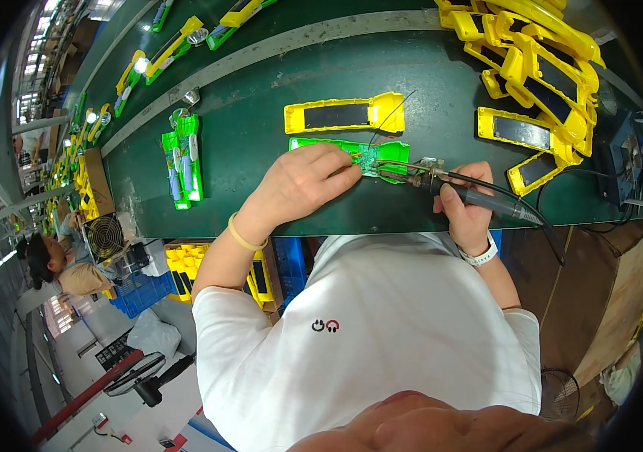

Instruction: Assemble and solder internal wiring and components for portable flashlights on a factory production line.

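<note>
While the left hand [303, 184] presses closed fingers onto the green housing [351, 157], its long axis lies left-to-right along the green table [261, 128], near the front edge. The right hand [466, 202] grips one soldering iron [472, 194], tip pointing left onto it. One yellow housing [344, 115] lies parallel just behind.

A brown cardboard box [98, 181] stood open at the left end of the green table [261, 203], holding yellow plastic parts. Under the table edge, a blue plastic crate [144, 290] sat on the floor beside another container of yellow plastic shells [182, 264]. Large flat sheets of brown cardboard [615, 301] leaned at the right, below the table; no label, sign or screen could be made out.
</note>
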Demonstrator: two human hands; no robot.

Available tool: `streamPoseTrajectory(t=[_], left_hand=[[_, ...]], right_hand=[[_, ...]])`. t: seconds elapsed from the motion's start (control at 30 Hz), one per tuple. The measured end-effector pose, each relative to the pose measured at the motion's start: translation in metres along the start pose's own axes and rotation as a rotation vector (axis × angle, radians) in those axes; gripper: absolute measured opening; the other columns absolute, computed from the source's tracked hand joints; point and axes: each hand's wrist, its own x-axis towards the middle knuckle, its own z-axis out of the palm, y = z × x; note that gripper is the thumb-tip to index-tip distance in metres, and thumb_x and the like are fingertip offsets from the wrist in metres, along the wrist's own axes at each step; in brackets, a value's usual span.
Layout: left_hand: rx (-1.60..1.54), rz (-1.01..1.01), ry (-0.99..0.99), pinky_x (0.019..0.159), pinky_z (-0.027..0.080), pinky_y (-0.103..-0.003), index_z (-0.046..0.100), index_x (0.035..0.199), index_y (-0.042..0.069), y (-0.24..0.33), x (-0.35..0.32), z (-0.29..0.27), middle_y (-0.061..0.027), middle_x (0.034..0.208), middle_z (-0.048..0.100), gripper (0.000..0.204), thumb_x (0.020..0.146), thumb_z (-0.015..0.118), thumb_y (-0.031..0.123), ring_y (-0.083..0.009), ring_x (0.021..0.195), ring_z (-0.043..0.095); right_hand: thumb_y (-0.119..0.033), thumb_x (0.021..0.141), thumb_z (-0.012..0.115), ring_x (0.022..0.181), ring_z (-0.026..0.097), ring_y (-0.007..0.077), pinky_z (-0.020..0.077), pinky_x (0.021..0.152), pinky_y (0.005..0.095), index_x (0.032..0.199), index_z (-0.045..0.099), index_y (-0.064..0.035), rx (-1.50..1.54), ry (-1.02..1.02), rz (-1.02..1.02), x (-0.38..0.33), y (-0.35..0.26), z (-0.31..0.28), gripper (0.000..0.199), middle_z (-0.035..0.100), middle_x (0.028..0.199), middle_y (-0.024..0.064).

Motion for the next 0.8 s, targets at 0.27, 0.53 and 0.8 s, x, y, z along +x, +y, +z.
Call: streamPoseTrajectory(t=[0.27, 0.53, 0.8], left_hand=[[0.006, -0.005, -0.003, 0.055, 0.049, -0.027, 0.064, 0.089, 0.010, 0.002, 0.001, 0.000, -0.0034, 0.083, 0.057, 0.022, 0.067, 0.062, 0.007, -0.0180, 0.074, 0.058], [0.025, -0.023, -0.012, 0.056, 0.049, -0.027, 0.063, 0.088, 0.010, 0.004, 0.000, 0.001, -0.0035, 0.084, 0.057, 0.021, 0.068, 0.062, 0.006, -0.0181, 0.074, 0.059], [-0.218, -0.402, 0.184, 0.074, 0.048, -0.035, 0.052, 0.110, 0.002, 0.010, 0.027, 0.006, -0.0124, 0.095, 0.060, 0.044, 0.072, 0.070, 0.015, -0.0301, 0.082, 0.059]], right_hand=[[-0.006, 0.084, 0.059, 0.054, 0.050, 0.0092, 0.0418, 0.049, 0.0211, 0.093, 0.038, -0.0046, -0.018, -0.025, 0.022, 0.002, 0.001, 0.002, 0.023, 0.049, 0.077, 0.0051], [-0.012, 0.086, 0.059, 0.052, 0.051, 0.0086, 0.0381, 0.043, 0.0189, 0.095, 0.038, -0.0048, 0.128, 0.092, 0.024, -0.002, -0.006, -0.004, 0.024, 0.052, 0.071, 0.0053], [-0.015, 0.087, 0.057, 0.050, 0.051, 0.0141, 0.0375, 0.040, 0.0213, 0.101, 0.040, -0.0073, 0.237, 0.267, -0.138, 0.014, -0.012, -0.017, 0.023, 0.051, 0.077, 0.0059]])
